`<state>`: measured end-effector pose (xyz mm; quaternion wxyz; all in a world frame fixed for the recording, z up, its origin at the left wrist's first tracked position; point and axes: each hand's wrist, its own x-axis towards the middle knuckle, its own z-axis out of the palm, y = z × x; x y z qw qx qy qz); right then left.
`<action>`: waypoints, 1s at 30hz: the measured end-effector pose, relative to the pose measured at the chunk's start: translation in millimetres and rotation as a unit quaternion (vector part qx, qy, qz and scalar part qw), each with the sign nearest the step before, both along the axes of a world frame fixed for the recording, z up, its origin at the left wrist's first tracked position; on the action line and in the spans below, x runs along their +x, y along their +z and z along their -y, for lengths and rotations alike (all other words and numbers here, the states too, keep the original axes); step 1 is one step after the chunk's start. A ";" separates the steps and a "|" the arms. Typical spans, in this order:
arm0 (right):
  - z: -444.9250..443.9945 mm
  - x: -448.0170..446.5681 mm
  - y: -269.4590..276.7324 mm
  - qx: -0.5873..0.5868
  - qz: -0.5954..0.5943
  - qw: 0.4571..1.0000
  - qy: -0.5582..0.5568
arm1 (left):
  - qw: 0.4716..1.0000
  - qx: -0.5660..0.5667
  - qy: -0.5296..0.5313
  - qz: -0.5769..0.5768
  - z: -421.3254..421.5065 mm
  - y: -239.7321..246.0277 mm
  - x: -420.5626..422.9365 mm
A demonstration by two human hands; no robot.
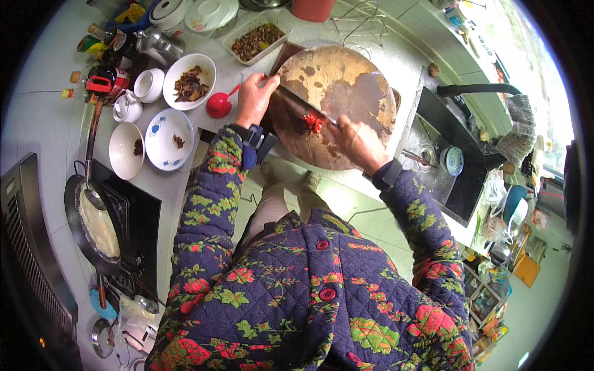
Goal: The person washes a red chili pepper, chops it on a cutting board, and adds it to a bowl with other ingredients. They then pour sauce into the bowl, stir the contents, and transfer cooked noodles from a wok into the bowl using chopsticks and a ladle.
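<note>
A round wooden chopping block [345, 83] lies on the counter before me, with dark wet patches on its top. My right hand [359, 141] grips the handle of a cleaver [301, 103], whose blade reaches across the block towards the left. With thumb and fingers, my left hand [257, 97] holds the far end of the blade at the block's left edge. Chopped red pepper [313, 121] sits in a small heap on the wood, close against the blade.
At left stand a bowl of dark cooked food [190, 84], a blue-patterned plate [169, 139], a red plastic scoop [219, 105] and a wok [100, 222] on the stove. A food container [258, 38] is behind; a sink [424, 153] lies right.
</note>
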<state>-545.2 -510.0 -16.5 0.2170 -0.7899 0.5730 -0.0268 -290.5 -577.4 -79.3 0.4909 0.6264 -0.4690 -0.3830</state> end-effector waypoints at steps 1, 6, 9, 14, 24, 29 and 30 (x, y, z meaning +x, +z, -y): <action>2.5 -0.7 -0.5 -0.023 0.002 1.000 0.000 | 0.999 0.000 -0.011 -0.046 1.1 -0.7 -1.3; 4.8 0.7 0.6 0.005 0.004 1.000 -0.006 | 0.996 0.052 -0.003 -0.077 -2.8 -4.4 -9.3; 10.0 -4.3 3.8 -0.001 -0.018 1.000 0.022 | 0.999 0.028 -0.004 -0.036 -1.9 -2.8 -6.8; 16.7 -13.2 3.0 0.032 -0.020 0.999 0.012 | 0.996 0.039 -0.013 -0.080 -2.8 -4.7 -11.5; -5.7 8.1 5.6 0.090 -0.024 0.995 -0.048 | 0.995 0.049 -0.036 -0.073 -5.0 -6.5 -5.9; -7.7 6.5 1.8 0.018 0.012 0.999 -0.030 | 0.995 0.036 -0.024 -0.085 -0.2 -4.5 -4.5; -10.6 7.4 1.3 0.032 0.042 0.998 -0.035 | 0.999 0.014 -0.001 -0.036 0.7 -3.9 -4.8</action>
